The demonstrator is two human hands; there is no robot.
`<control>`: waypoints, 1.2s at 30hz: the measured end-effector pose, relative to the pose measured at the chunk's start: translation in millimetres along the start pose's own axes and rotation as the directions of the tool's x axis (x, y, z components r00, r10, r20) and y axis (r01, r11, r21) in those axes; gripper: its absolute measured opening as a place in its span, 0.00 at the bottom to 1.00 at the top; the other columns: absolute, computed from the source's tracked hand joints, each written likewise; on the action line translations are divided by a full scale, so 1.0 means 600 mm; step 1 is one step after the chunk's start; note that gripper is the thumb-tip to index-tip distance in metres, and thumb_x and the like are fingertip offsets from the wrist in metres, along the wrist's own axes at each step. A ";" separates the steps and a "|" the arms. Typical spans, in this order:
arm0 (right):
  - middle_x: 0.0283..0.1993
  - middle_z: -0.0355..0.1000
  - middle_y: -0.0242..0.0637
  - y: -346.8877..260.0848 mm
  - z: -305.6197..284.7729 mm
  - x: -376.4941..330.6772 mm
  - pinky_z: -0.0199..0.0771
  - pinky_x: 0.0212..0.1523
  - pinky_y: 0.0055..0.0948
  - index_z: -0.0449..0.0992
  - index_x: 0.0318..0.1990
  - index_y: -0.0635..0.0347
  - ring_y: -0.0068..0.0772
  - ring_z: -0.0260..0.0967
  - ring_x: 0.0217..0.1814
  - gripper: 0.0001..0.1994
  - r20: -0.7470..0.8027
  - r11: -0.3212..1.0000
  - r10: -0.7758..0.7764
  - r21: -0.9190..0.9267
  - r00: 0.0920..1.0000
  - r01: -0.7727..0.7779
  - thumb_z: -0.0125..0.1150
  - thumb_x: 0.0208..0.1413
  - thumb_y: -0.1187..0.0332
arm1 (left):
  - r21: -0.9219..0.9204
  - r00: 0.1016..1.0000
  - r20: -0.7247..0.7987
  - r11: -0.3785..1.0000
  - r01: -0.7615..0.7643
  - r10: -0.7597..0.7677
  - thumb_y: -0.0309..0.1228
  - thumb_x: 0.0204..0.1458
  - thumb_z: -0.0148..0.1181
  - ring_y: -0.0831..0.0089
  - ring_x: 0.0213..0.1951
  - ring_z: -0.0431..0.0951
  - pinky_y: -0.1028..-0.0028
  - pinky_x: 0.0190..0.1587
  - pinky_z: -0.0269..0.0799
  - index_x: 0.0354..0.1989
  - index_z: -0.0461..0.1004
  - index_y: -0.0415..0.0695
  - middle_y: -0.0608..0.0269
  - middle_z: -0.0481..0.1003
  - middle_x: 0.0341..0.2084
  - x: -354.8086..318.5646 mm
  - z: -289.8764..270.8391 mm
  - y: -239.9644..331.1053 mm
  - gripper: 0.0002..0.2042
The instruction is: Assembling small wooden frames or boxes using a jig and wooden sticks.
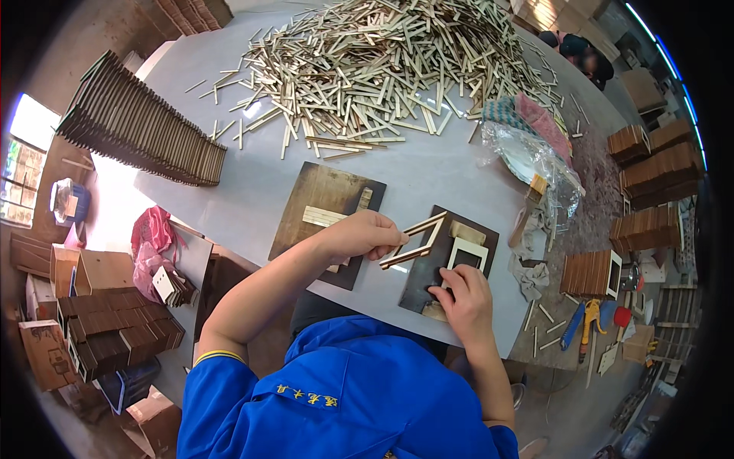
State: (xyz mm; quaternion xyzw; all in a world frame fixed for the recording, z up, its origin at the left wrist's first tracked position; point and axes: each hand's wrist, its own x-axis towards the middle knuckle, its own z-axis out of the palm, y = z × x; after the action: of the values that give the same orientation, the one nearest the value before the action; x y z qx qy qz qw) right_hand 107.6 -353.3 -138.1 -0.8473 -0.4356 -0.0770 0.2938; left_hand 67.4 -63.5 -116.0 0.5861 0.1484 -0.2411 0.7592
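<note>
My left hand point(373, 236) pinches a small rectangular wooden frame point(414, 258) by its left side, holding it tilted above the table. Below and right of it lies a dark board point(419, 281) with light wooden blocks fixed on it. A pale rectangular frame point(480, 249) rests on this board. At the lower edge of that frame is my right hand point(468, 300), thumb and forefinger curved and apart; whether they touch the frame I cannot tell. Another brown board point(331, 182), with pale strips point(324, 216) on it, lies under and beyond my left forearm.
A large heap of thin wooden sticks point(382, 69) covers the far table. A tall stack of frames point(145, 126) stands at left. On the right are plastic wrap point(511, 145), a brush point(529, 206), rags point(529, 275), stacked frames point(590, 274) and hand tools point(592, 317). A person point(585, 57) is at far right.
</note>
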 end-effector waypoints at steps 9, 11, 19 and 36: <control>0.45 0.73 0.38 -0.022 0.019 0.010 0.75 0.45 0.36 0.82 0.46 0.61 0.42 0.70 0.42 0.16 0.027 0.997 -0.055 0.054 0.998 0.054 0.77 0.50 0.70 | 0.395 0.907 -0.318 0.908 -0.139 0.277 0.35 0.62 0.65 0.76 0.20 0.69 0.75 0.26 0.67 0.24 0.76 0.45 0.69 0.73 0.18 -0.111 -0.031 0.063 0.14; 0.45 0.72 0.38 -0.020 0.014 0.003 0.75 0.44 0.36 0.82 0.46 0.60 0.42 0.70 0.41 0.15 0.043 0.998 -0.033 0.060 0.999 0.031 0.76 0.51 0.70 | 0.508 0.847 -0.375 0.848 -0.152 0.376 0.35 0.61 0.65 0.75 0.21 0.70 0.72 0.27 0.68 0.24 0.76 0.44 0.68 0.74 0.18 -0.158 -0.045 0.095 0.14; 0.45 0.72 0.40 -0.068 0.000 0.014 0.75 0.45 0.38 0.82 0.44 0.61 0.45 0.70 0.42 0.13 -0.011 0.998 -0.051 0.033 0.999 0.051 0.74 0.49 0.75 | 0.981 0.397 -0.195 0.176 0.084 0.897 0.29 0.57 0.67 0.71 0.22 0.70 0.73 0.28 0.68 0.24 0.75 0.45 0.66 0.74 0.21 -0.395 -0.071 0.236 0.10; 0.47 0.76 0.39 0.027 0.056 -0.020 0.77 0.50 0.40 0.84 0.47 0.59 0.46 0.74 0.46 0.10 -0.021 0.994 -0.106 -0.040 0.994 0.105 0.70 0.58 0.71 | 0.758 0.365 -0.649 0.532 0.377 0.667 0.37 0.58 0.66 0.79 0.22 0.71 0.79 0.26 0.66 0.24 0.79 0.41 0.69 0.72 0.18 -0.633 -0.296 0.428 0.14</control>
State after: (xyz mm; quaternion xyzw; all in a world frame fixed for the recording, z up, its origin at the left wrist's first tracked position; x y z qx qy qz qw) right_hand 108.7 -349.7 -176.8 -0.8276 -0.4749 -0.1106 0.2780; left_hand -102.8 230.5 239.3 0.9049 0.3442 0.1720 0.1820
